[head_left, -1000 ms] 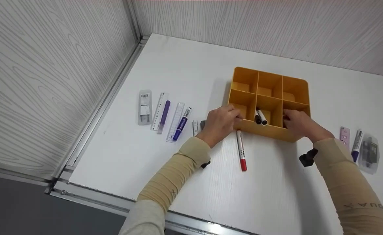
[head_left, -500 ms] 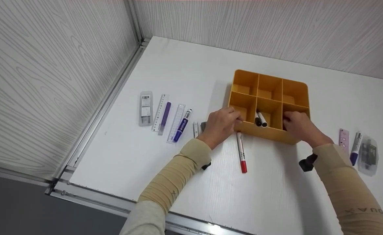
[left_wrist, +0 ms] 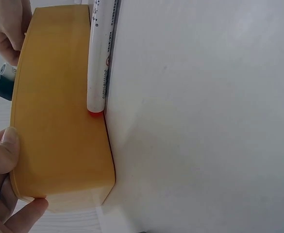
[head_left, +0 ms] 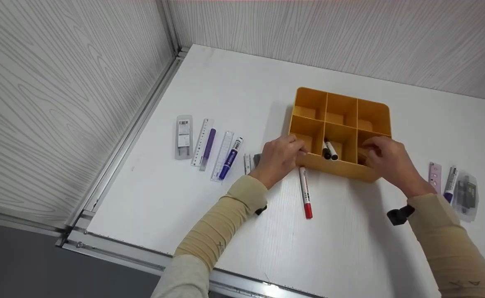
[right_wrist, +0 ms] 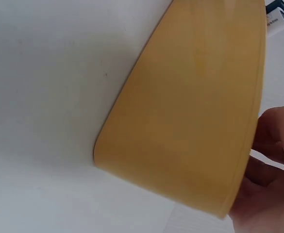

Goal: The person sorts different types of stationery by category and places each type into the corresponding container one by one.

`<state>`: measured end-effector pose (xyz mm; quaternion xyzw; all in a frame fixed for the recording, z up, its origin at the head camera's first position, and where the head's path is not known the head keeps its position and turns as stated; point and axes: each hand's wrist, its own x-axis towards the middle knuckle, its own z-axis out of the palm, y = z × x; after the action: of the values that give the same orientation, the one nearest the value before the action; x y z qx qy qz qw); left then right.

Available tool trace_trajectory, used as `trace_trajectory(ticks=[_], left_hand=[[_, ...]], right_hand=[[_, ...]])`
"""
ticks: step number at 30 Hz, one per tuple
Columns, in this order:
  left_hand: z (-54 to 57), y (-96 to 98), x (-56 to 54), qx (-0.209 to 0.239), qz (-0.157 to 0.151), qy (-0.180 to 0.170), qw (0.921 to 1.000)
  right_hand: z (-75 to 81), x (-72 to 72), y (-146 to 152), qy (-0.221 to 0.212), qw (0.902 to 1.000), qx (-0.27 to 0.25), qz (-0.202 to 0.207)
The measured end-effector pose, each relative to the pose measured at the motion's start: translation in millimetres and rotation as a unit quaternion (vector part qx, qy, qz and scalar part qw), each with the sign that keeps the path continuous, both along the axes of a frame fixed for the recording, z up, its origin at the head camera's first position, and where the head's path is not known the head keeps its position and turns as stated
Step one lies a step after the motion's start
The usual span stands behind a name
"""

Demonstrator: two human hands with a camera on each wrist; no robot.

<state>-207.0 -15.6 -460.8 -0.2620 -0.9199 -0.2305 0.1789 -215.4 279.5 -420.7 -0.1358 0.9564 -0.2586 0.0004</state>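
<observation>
A yellow six-compartment organizer box stands on the white table. My left hand grips its near left corner, with the thumb on the outside in the left wrist view. My right hand is over the near right compartment, fingers loosely bent at the near rim; I see nothing held between them. In the right wrist view, box wall hides part of the fingers. Two black-and-white markers lean in the near middle compartment. A red-capped white marker lies on the table before the box.
Left of the box lie a clear case, a ruler, a purple pen-like stick, another ruler and a purple marker. On the right lie a pink ruler, another marker and a clear case.
My right hand has risen and shifted right, its fingers coming partly out of the near right compartment. The left hand keeps its hold on the box corner.
</observation>
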Motion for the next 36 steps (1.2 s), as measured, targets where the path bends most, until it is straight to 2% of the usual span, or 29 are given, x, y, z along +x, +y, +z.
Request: trace_trajectory(ticks=[6,11,19,22,26,33,36], left_hand=[[-0.3,-0.2,-0.3,-0.001,0.001,-0.003,1.0],[-1.1,-0.6,-1.0,0.002,-0.001,0.002,1.0],[-2.0,-0.5,-1.1,0.008,-0.006,0.009,0.9999],[-2.0,-0.4,-0.9,0.008,-0.007,0.011,0.9999],[-1.2,-0.3,-0.4,0.003,-0.003,0.009,1.0],[-0.1,0.7,0.3,-0.007,0.01,0.011,0.9999],[-0.2,0.7,0.2,-0.003,0.008,0.01,0.9999]], right_hand=[[7.1,11.3,18.3,0.047,0.9967,-0.031,-0.058],[8.1,20.9,38.4,0.081,0.9913,-0.034,-0.098],[2.6,35.3,68.1,0.084,0.9847,-0.014,-0.152],[0.0,39.7,78.6,0.082,0.982,-0.012,-0.17],[-2.2,46.0,94.1,0.053,0.9786,0.002,-0.199],[-11.7,56.8,118.4,0.026,0.9727,0.037,-0.228],[-15.2,60.6,125.7,-0.008,0.967,0.046,-0.25]])
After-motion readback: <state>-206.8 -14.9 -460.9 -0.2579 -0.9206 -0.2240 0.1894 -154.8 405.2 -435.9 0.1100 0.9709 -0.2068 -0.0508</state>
